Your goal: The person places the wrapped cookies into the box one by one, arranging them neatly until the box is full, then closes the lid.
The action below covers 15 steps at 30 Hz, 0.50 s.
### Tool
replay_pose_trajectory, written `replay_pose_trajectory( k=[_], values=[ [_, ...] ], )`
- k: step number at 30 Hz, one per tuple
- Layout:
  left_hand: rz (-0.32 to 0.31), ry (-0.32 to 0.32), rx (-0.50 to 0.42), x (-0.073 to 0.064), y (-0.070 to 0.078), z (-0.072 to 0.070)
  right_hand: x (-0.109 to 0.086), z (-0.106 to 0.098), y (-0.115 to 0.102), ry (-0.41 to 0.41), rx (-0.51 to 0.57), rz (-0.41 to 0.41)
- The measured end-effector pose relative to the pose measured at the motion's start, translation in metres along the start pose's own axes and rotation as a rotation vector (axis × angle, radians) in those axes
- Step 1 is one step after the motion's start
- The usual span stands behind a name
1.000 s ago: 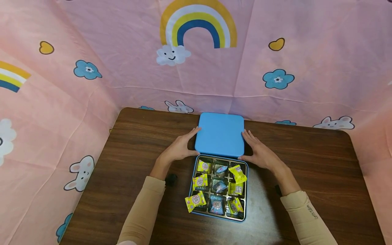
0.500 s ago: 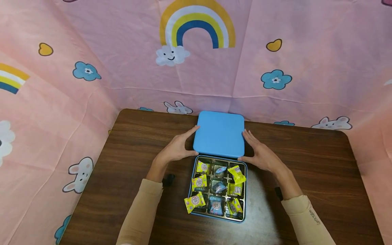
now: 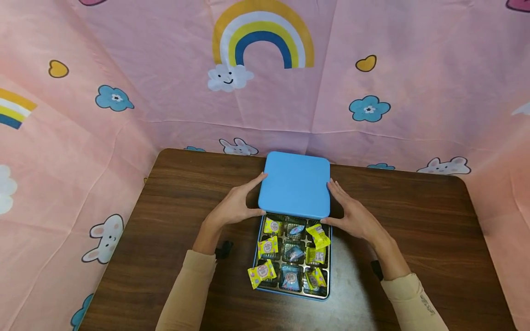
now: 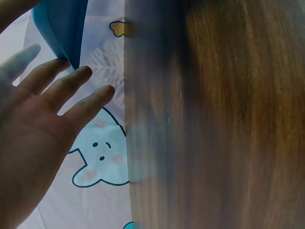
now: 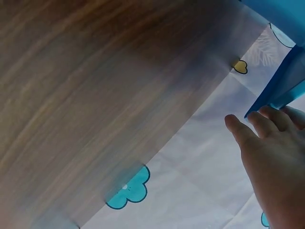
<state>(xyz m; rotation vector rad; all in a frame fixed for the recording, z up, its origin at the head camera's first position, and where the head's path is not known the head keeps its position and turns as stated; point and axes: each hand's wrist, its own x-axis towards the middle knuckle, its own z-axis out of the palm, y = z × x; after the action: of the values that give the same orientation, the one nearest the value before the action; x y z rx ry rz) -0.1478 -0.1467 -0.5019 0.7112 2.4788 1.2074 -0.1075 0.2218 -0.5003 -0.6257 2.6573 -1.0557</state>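
A blue square tin lid (image 3: 295, 184) is raised over the back edge of a blue tin (image 3: 293, 293) with gold-edged compartments. My left hand (image 3: 233, 204) grips its left side, thumb at the near corner and fingers along the edge. Opposite, my right hand (image 3: 358, 215) holds the right side the same way. In the left wrist view, fingertips meet the lid's rim (image 4: 62, 28); the right wrist view has fingers against its underside edge (image 5: 276, 83). Wrapped candies fill the tin's compartments, yellow ones (image 3: 268, 247) at the sides and blue ones (image 3: 290, 278) down the middle.
The tin stands on a dark wooden table (image 3: 414, 220). One yellow candy (image 3: 262, 273) sticks out over the tin's front left rim. A pink patterned cloth (image 3: 265, 105) hangs behind the table and at both sides.
Both hands have brought the lid toward me, and it now covers the tin's back rim. It looks larger than before. The candies stay in place, while the head view has shifted slightly.
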Motion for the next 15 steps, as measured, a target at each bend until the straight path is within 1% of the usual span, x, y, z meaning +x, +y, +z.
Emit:
replay_pose_trajectory(
  k=[8,15],
  values=[
    [0.013,0.000,0.008,-0.005,0.005,-0.002,-0.006,-0.002,-0.005,0.014,0.002,-0.017],
    [-0.008,0.008,0.017,-0.015,0.009,-0.004,-0.016,-0.001,-0.012,0.048,0.009,-0.016]
  ],
)
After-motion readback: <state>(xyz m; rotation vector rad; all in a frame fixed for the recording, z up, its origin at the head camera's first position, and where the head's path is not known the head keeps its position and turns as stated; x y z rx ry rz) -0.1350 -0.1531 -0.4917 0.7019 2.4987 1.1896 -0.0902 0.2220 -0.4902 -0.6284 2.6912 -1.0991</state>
